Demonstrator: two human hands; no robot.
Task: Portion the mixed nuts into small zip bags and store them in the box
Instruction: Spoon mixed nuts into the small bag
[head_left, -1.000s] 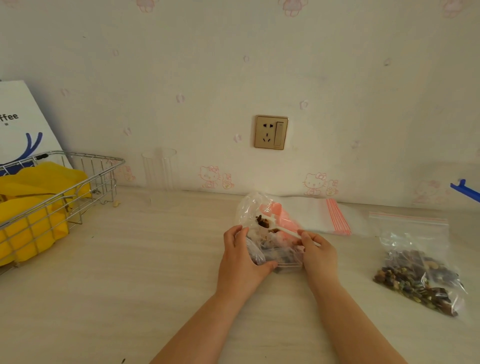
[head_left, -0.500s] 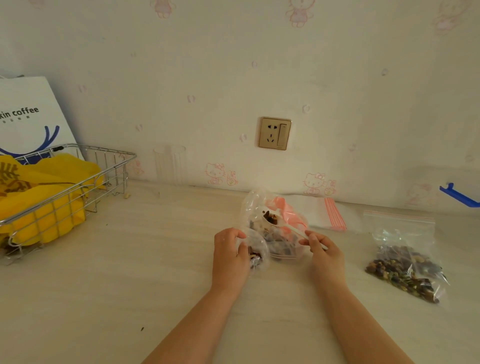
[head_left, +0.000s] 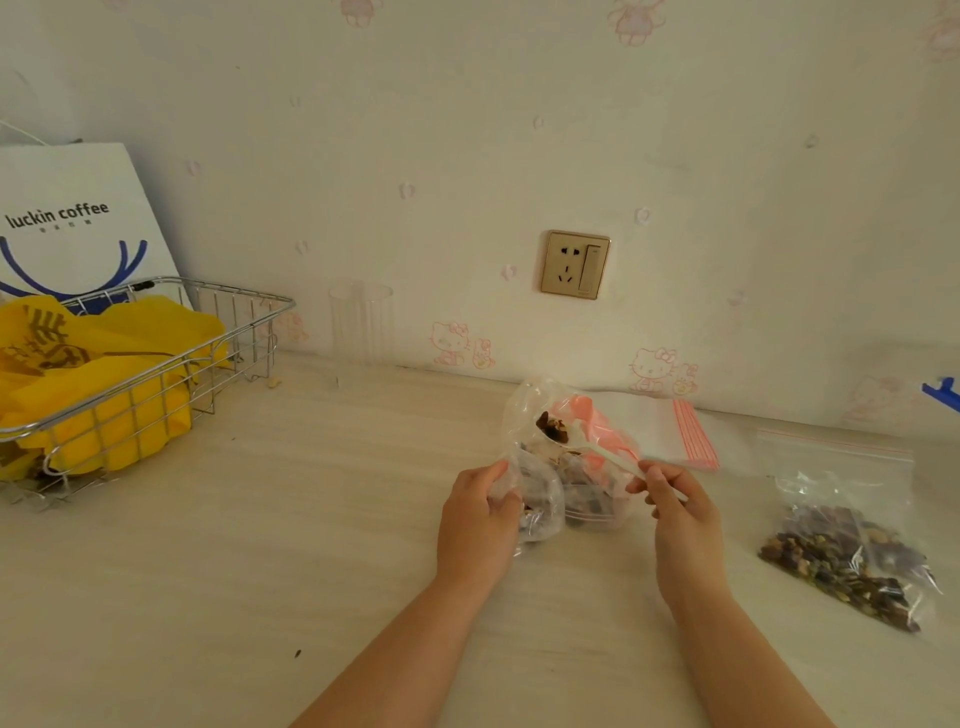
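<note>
At the worktop's (head_left: 260, 545) centre, the left hand (head_left: 480, 519) grips a small zip bag (head_left: 540, 499) while the right hand (head_left: 680, 512) pinches a spoon (head_left: 587, 447) loaded with nuts. One filled bag (head_left: 852, 551) lies at three o'clock; no box is visible, so storing remains, I judge.

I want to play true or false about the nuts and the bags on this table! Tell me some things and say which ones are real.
1. The right hand holds a white spoon with nuts on it. True.
2. The left hand is flat on the table, touching nothing. False: it grips a small clear bag.
3. A filled zip bag lies to the right of the hands. True.
4. The wire basket holds blue things. False: what is in it is yellow.
5. A wall socket is above the table. True.
</note>
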